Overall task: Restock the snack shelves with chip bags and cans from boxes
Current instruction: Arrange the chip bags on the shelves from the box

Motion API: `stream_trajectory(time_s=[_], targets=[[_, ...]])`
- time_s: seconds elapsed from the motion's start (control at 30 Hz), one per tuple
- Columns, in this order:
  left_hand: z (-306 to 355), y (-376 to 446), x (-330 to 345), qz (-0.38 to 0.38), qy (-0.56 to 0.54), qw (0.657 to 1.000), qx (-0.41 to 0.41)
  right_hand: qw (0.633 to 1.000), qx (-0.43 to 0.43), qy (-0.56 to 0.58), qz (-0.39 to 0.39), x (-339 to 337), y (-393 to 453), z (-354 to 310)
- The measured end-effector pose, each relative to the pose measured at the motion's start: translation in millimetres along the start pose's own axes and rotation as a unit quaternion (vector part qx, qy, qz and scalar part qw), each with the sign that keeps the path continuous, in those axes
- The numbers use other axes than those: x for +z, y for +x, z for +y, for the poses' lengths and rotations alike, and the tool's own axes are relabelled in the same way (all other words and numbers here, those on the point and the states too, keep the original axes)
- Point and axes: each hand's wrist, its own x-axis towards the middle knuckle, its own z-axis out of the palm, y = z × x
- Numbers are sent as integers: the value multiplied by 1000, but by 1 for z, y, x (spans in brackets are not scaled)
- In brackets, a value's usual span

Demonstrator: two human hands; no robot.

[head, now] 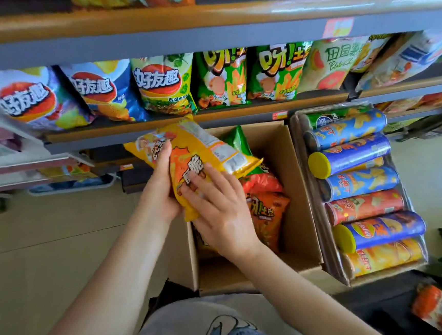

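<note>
The yellow-and-orange chip bag (201, 163) is being held above the open cardboard box (293, 187), just below the front edge of the middle shelf (157, 124). The bag is lying tilted, its top end pointing up toward the shelf and its bottom seam toward the person.

The left hand (160, 183) is gripping the bag's left side, fingers curled along its edge. The right hand (218, 207) is lying on the lower front of the bag with fingers spread and nearly straight, pressing rather than pinching.

The step in hand appears to be the transfer of one bag from box to shelf; the bag is clear of the box and not yet shelved.

Inside the box, an orange bag (267, 216) and a green bag (239, 141) are waiting. Beside the box on the right, a clear tray (328, 251) is holding chip cans (352, 153) laid on their sides.

The middle shelf is already carrying a row of upright bags (162, 87), standing close together.

The next move is likely calling for raising the bag, turning it upright with its printed face outward, and finding a gap in the row. The bag is soft and air-filled, so a light grip is advisable.
</note>
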Motion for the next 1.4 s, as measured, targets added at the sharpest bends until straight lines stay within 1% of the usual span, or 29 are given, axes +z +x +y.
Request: stream_trajectory(time_s=[0.07,0.13,0.2,0.27,0.3,0.33,0.37,0.43,0.47,0.5,0.53,0.57,0.63,0.77,0.83,0.93,1.03,1.1,1.2,1.23,1.3,1.33,1.4], targets=[[2,5,-18,41,17,999,4,1000,9,17,-24,13,-5,-5],[3,11,-43,68,32,997,23,995,64,63,-31,20,-6,-6],[6,12,-63,110,40,991,59,979,169,114,-13,26,-8,0],[8,13,-82,159,64,981,91,949,291,121,-9,38,-18,19],[8,14,-92,170,86,977,95,927,358,107,-34,46,-25,32],[7,15,-100,169,106,976,87,895,429,92,-82,54,-32,45],[4,17,-109,156,126,977,70,849,502,85,-140,63,-40,58],[-4,19,-120,132,164,977,33,736,629,102,-229,81,-54,72],[-7,20,-124,121,177,977,19,688,668,123,-256,89,-61,72],[-10,19,-126,113,183,977,4,653,690,150,-272,97,-68,71],[-12,19,-128,107,184,977,-7,633,701,176,-277,105,-74,67],[-12,20,-131,110,182,977,-13,625,705,191,-274,113,-81,64],[-11,22,-137,118,176,977,-11,627,708,187,-265,127,-92,58],[-8,21,-138,116,176,977,-2,641,702,142,-277,135,-99,59],[-9,20,-132,119,180,976,-2,659,692,132,-263,130,-98,63],[-5,16,-128,125,166,978,-5,697,655,131,-262,102,-86,67],[4,5,-123,94,163,982,-5,723,620,178,-248,59,-75,74],[13,-5,-119,63,168,984,-2,734,611,215,-204,17,-67,76],[25,-10,-109,41,211,976,35,747,591,290,-93,-43,-50,77],[28,-13,-100,40,231,971,54,745,584,319,-52,-63,-41,74],[33,-19,-77,44,252,961,107,727,565,390,15,-94,-21,68],[34,-24,-64,48,255,957,128,716,554,423,35,-106,-12,65],[35,-32,-38,31,262,952,155,703,519,485,39,-123,4,58]])
